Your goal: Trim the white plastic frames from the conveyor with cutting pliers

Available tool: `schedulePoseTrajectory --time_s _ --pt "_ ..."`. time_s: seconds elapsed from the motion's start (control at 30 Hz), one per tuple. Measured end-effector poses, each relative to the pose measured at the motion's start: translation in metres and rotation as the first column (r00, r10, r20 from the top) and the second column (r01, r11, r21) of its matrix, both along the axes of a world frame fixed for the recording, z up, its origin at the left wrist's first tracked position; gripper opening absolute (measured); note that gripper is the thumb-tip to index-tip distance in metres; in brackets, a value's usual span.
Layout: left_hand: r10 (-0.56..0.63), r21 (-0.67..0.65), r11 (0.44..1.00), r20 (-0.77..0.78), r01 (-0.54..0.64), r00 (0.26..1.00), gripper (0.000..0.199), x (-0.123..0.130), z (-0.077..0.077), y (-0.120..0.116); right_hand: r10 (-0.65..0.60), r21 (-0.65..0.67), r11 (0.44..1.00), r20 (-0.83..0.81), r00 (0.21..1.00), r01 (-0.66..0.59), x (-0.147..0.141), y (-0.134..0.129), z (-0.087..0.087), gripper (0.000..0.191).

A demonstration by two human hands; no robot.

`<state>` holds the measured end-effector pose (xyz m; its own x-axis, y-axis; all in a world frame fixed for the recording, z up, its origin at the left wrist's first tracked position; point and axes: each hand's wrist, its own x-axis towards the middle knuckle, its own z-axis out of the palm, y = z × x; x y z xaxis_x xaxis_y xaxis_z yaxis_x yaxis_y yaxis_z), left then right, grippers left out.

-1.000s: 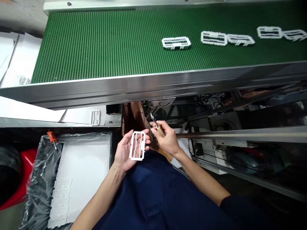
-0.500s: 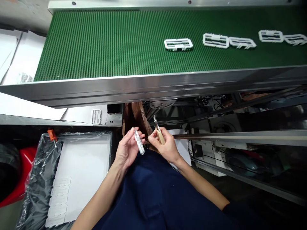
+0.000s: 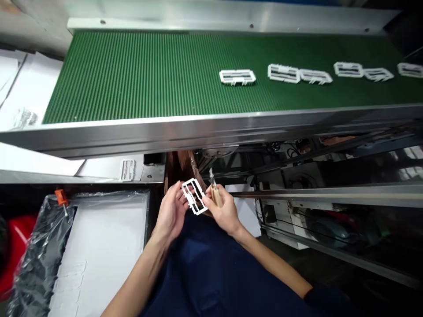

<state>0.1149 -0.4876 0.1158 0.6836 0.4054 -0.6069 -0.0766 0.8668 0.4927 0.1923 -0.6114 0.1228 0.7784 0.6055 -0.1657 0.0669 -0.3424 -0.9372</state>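
Note:
My left hand (image 3: 171,215) holds a white plastic frame (image 3: 191,199) by its left edge, between thumb and fingers. The frame is tilted, with its open slots facing up toward me. In my right hand (image 3: 227,215) is a small trimming knife (image 3: 217,196) with a tan handle, its narrow metal tip pointing up and away from me. The right thumb touches the lower right side of the frame while the other fingers wrap the handle. Both hands are in front of my dark blue clothing, below the conveyor's front rail.
Several similar white frames lie on the green conveyor belt (image 3: 139,79) behind a metal rail (image 3: 165,136). Another frame (image 3: 127,170) rests on the ledge at left. Below it stands a plastic-lined box (image 3: 39,246) with white sheeting and several frames, an orange-handled tool (image 3: 61,198) at its rim.
The white frame has turned from edge-on to nearly face-up in my left hand. My right hand has come closer, its thumb now on the frame. The view has shifted slightly.

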Motion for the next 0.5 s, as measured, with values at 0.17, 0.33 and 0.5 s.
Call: schedulePoseTrajectory --time_s 0.17,0.33,0.5 --pt "-0.023 0.174 0.984 -0.135 0.046 0.991 0.047 0.005 0.001 -0.004 0.325 -0.13 0.943 0.568 0.756 -0.308 0.0 0.009 0.005 0.009" --pt "-0.093 -0.075 0.993 -0.094 0.086 0.991 0.024 0.009 -0.006 0.002 0.448 -0.143 0.878 0.58 0.681 -0.456 0.025 0.019 0.06 0.024" --pt "-0.11 -0.173 0.981 -0.146 0.084 0.983 0.017 0.01 -0.009 0.01 0.28 -0.159 0.956 0.746 0.604 -0.246 0.104 0.041 0.157 0.009"
